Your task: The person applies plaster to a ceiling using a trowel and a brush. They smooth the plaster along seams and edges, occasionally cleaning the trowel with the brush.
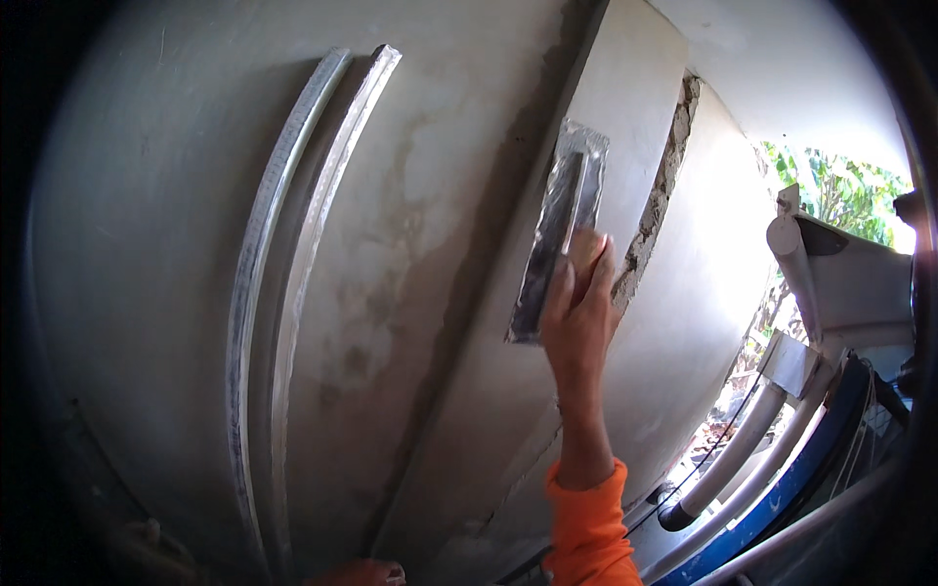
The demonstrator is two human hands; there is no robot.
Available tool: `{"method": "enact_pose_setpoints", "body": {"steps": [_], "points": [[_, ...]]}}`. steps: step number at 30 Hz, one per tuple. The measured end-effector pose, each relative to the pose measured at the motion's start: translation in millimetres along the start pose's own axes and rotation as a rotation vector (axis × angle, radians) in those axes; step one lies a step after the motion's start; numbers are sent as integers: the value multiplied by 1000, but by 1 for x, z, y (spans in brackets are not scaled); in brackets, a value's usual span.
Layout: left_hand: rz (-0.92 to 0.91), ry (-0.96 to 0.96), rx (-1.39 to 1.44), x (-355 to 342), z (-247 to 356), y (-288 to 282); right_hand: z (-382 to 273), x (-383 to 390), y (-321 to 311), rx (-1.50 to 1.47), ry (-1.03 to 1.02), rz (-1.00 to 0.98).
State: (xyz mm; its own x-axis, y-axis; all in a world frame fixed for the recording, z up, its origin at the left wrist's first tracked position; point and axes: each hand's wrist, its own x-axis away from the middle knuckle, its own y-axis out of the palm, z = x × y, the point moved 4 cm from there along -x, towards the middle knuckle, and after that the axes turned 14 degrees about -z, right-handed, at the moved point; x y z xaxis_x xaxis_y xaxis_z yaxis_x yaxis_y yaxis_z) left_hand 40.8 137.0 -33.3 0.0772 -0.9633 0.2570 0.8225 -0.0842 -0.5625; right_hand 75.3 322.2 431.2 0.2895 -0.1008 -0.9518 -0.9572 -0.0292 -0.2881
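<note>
My right hand, below an orange sleeve, is closed around the handle of a plastering trowel. The trowel's long rectangular metal blade lies against, or very close to, a smooth grey plastered strip that stands proud of the wall. Wet-looking smears and a ragged rim show on the blade. Only a small part of my left hand shows at the lower edge; its fingers are mostly cut off, and whether it holds anything is not visible.
Two long metal straightedges lean on the grey wall at left. A rough broken groove runs beside the plastered strip. Pipes, a blue curved bar and greenery stand at right.
</note>
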Motion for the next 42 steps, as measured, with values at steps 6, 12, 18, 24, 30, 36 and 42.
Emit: {"method": "enact_pose_setpoints", "body": {"steps": [6,12,18,24,30,36,42], "points": [[-72,-35,-14,2,-7,3,11,110,9,-11,135,-138],[-10,26,-36,4,-7,1,0,137,-23,-168,271,-136],[52,4,-9,12,3,-1,9,-13,-21,-62,84,8],[163,79,88,24,7,-5,0,-22,-4,-15,70,9],[126,-98,168,65,23,-28,6,87,20,-55,143,-120],[266,-89,153,119,29,-41,18,216,58,-106,189,-205],[432,-76,127,169,22,-38,53,344,78,-151,321,-360]]}}
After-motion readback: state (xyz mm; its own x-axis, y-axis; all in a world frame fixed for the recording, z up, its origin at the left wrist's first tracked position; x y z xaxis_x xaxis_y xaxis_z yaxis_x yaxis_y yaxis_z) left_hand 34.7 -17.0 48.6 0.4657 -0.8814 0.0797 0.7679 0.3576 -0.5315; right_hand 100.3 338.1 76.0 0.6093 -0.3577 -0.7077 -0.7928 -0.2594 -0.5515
